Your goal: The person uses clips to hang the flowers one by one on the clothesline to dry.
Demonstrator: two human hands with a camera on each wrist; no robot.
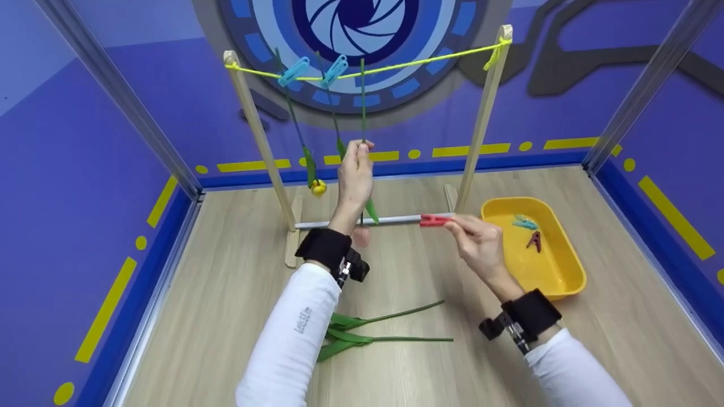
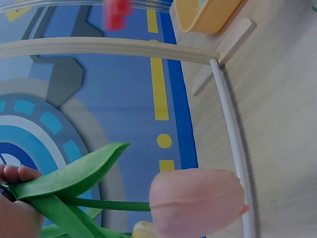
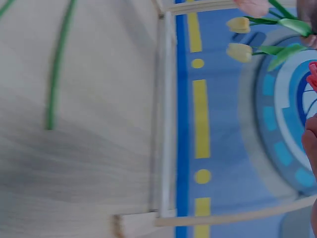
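The pink tulip (image 1: 361, 237) hangs bloom-down near the middle of the head view, its stem running up so that it crosses the yellow line (image 1: 435, 59); whether stem and line touch, I cannot tell. The left hand (image 1: 356, 172) has its grip closed on that stem, below the line. Right of it, the right hand (image 1: 481, 243) pinches one end of a red clothespin (image 1: 434, 220), whose other end points left, well below the line and apart from the stem.

The step in hand looks like pegging this stem. To do it well, keep the stem steady against the line with a short end above, raise the clothespin to the crossing, squeeze it wide and let it bite stem and line together. Release the stem only once the peg bears the weight; a bite on the line alone would likely drop the flower.

Just left along the line, two blue clothespins (image 1: 294, 72) hold stems, and the right wrist view shows two yellow tulips (image 3: 240, 52). The line spans a wooden frame (image 1: 478, 124) on the table (image 1: 226, 316). At lower centre lie more green stems (image 1: 407, 339); at right, a yellow tub (image 1: 574, 271) holds two further pegs (image 1: 525, 222).
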